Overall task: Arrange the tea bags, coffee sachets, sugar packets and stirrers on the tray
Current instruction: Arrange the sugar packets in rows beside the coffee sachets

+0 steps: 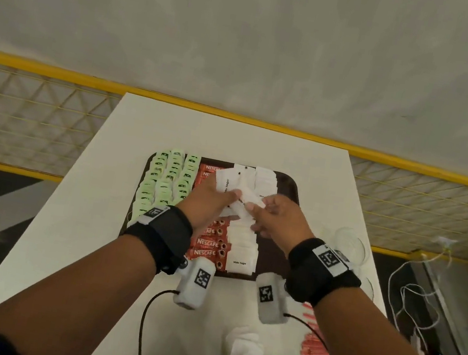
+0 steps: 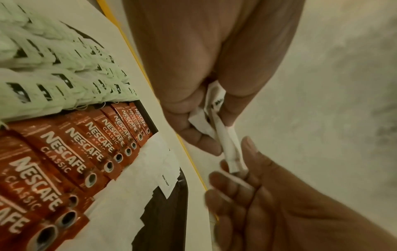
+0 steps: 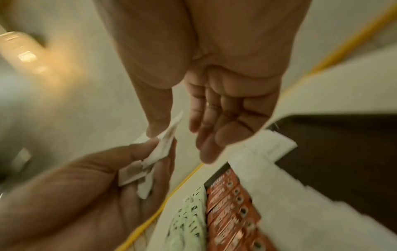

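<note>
left hand (image 1: pixel 210 201) gripping sugar packets (image 1: pixel 239 196), white table (image 1: pixel 91 216), yellow railing (image 1: pixel 59 74)

Coffee sachets (image 2: pixel 71 152): red, each printed "NESCAFE CLASSIC" in white, lying in a row at the centre left of the left wrist view; "NESCAFE" is also readable on the lower ones in the head view.
Sugar packet on the tray (image 1: pixel 239 262): small black print "White Sugar", just below the centre of the head view.
Sugar packets in the left hand (image 1: pixel 227 184): one shows the same print running sideways.
Tea bags (image 1: pixel 165 178): pale green with dark marks, too small to read.
Wrist bands (image 1: pixel 328 258): black-and-white square code markers, no words.
</note>
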The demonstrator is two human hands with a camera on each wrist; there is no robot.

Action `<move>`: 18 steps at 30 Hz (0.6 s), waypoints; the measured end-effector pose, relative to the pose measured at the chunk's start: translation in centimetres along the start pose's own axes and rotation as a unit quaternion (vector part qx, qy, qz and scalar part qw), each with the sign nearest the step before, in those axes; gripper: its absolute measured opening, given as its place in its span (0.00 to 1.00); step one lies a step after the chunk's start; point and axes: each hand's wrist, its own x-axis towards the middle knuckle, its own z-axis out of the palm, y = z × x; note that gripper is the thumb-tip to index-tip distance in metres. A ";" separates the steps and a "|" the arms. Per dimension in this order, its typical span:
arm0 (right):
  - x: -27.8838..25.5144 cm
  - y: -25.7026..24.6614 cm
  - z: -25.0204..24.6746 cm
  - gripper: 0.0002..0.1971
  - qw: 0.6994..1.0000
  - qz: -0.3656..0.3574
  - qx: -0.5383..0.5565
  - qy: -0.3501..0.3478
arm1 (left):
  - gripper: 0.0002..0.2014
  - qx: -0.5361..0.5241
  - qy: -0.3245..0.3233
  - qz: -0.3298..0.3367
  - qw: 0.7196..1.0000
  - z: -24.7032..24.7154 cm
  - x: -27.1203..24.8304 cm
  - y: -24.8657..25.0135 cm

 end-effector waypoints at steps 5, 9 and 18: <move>1.7 1.9 0.6 0.09 0.982 0.060 0.178 -0.023 | 0.14 -0.018 0.030 -0.011 0.999 0.8 2.6 -1.1; 4.4 3.1 -0.3 0.06 0.968 0.087 0.234 0.007 | 0.11 -0.079 0.065 -0.056 0.993 0.9 4.3 -1.7; 11.3 9.2 -2.9 0.07 0.959 0.207 0.171 0.086 | 0.09 -0.081 0.104 -0.087 0.987 -0.6 7.6 -2.9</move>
